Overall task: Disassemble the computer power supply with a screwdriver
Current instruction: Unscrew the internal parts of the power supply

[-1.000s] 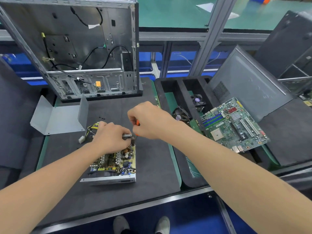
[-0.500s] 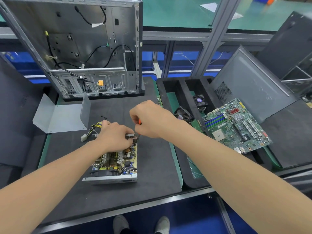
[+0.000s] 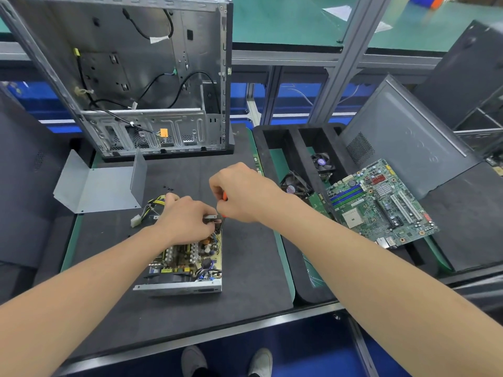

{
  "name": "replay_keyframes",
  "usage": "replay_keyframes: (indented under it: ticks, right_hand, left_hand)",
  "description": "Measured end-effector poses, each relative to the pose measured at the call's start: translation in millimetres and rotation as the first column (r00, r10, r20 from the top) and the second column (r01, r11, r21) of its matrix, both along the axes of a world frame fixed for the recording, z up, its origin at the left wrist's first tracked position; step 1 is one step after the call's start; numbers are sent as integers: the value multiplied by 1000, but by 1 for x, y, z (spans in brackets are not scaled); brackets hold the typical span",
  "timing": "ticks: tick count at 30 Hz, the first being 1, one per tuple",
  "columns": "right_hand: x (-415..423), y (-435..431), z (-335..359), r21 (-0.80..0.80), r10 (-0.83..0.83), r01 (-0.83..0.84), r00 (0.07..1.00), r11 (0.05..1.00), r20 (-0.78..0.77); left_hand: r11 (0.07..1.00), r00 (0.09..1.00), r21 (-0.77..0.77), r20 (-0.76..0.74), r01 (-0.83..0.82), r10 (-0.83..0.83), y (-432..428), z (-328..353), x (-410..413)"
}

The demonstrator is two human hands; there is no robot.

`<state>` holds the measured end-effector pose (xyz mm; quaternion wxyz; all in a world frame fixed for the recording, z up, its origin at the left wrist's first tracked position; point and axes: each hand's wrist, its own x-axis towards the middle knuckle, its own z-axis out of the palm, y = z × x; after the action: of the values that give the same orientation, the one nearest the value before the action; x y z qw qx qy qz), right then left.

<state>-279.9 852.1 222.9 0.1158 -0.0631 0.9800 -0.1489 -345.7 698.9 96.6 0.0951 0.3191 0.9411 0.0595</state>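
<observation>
Unmoved, left hand (image 3: 187,221) grips power supply (image 3: 187,265); right hand (image 3: 242,194) holds screwdriver (image 3: 224,197) beside.

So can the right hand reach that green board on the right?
Probably yes. The green board lies uncovered, to the right of the right hand, with only low fans between. But that hand grips the screwdriver, and the left hand holds the power supply.

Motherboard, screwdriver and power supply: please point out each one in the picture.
motherboard (image 3: 381,210), head view, middle of the green board.
screwdriver (image 3: 224,196), head view, visible orange bit of the handle.
power supply (image 3: 187,258), head view, exposed circuit board inside.
</observation>
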Motion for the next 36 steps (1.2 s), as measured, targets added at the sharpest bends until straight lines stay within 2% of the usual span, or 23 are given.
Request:
replay_keyframes:
  ticks: [21,28,36]
  right_hand:
    - [-2,0,-3,-12,-11,11,1000,1000,8]
    - [-2,3,6,7,-10,10,1000,1000,-7]
    - [-2,1,-2,0,-26,26,1000,1000,-1]
  left_hand:
    - [1000,1000,25,-13,5,-5,-2,-4,-1]
    - [1000,1000,-25,-2,15,-15,1,1,0]
    - [1000,1000,-15,15,12,-12,0,2,1]
